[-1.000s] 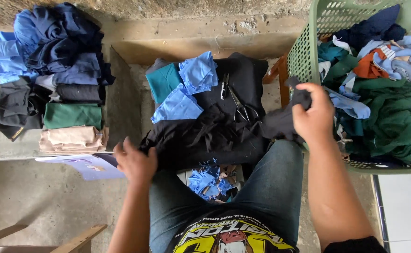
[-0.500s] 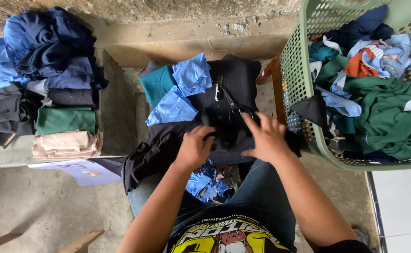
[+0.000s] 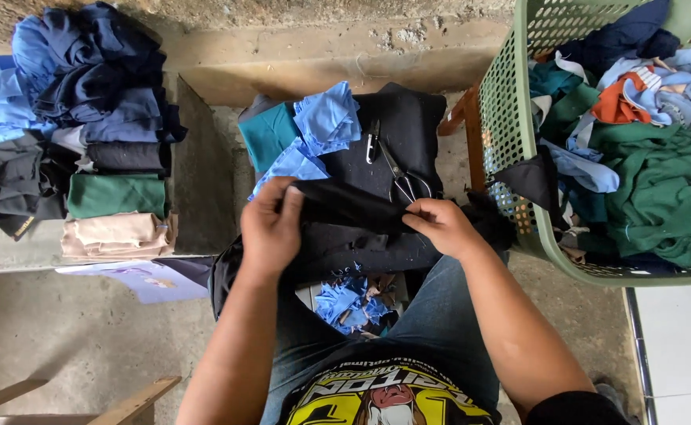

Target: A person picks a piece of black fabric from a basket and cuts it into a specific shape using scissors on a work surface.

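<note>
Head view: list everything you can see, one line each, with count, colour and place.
black garment: one, black, bunched between both hands above the lap
scissors: one pair, dark metal, lying on black cloth straight ahead
blue cloth pieces: a few, light blue, left of the scissors
teal cloth: one, teal, beside the blue pieces
blue scraps: small heap, blue, between the knees
folded stack: many garments, blue, navy, black, green, beige, on the ledge at left
basket: one, pale green plastic, at right
basket clothes: mixed heap, green, blue, orange, navy, inside it
wooden pieces: two, pale, bottom left
left hand: gripping the garment
right hand: pinching the garment
</note>
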